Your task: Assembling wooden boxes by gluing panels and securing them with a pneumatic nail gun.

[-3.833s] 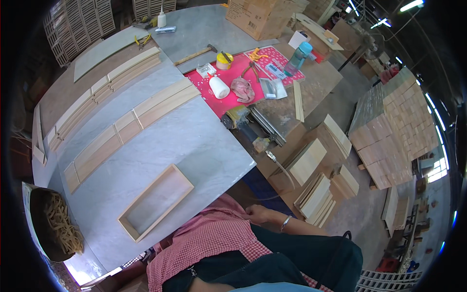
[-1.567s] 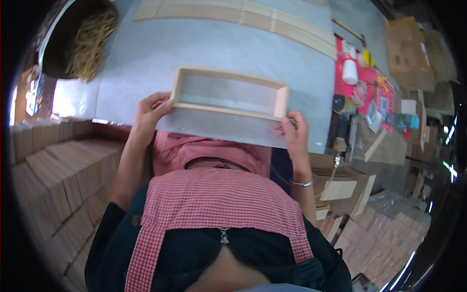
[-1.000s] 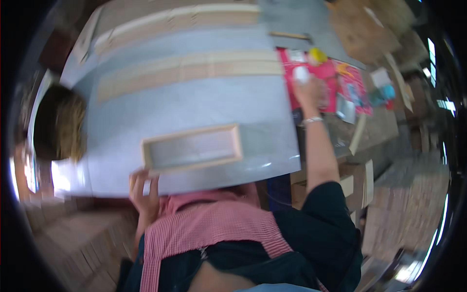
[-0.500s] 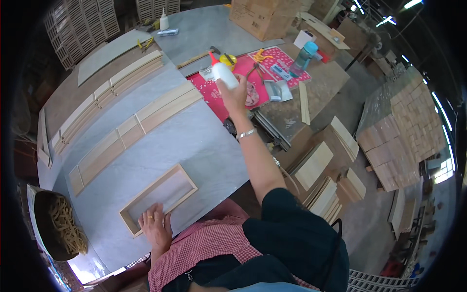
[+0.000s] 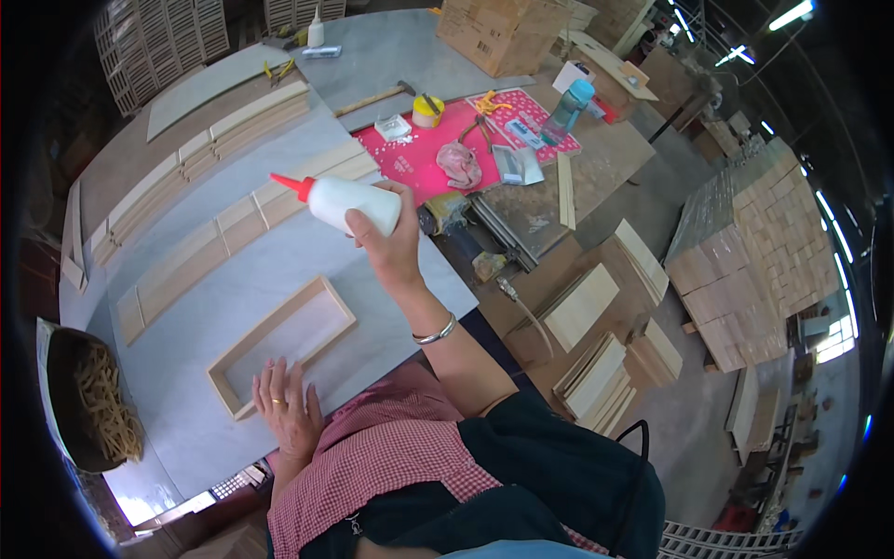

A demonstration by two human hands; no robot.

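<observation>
In my right hand is a white squeeze bottle with a red pointed nozzle. My fingers wrap round its body, and it tilts so the nozzle points left, above the table. My left hand rests at the near side of a shallow rectangular wooden frame, fingers stretched out and hiding part of that side. The frame lies on the grey tabletop. Beyond it runs a row of thin wooden strips, partly behind the bottle.
Stacked wooden strips lie farther back. A bin of tan bands stands at left. On a pink sheet are a yellow tub, a crumpled pink cloth and a blue bottle. Boards lie at right.
My right hand has brought the squeeze bottle from over the pink sheet back toward me and left, tipping it from near upright to sideways. My left hand stays at the frame.
</observation>
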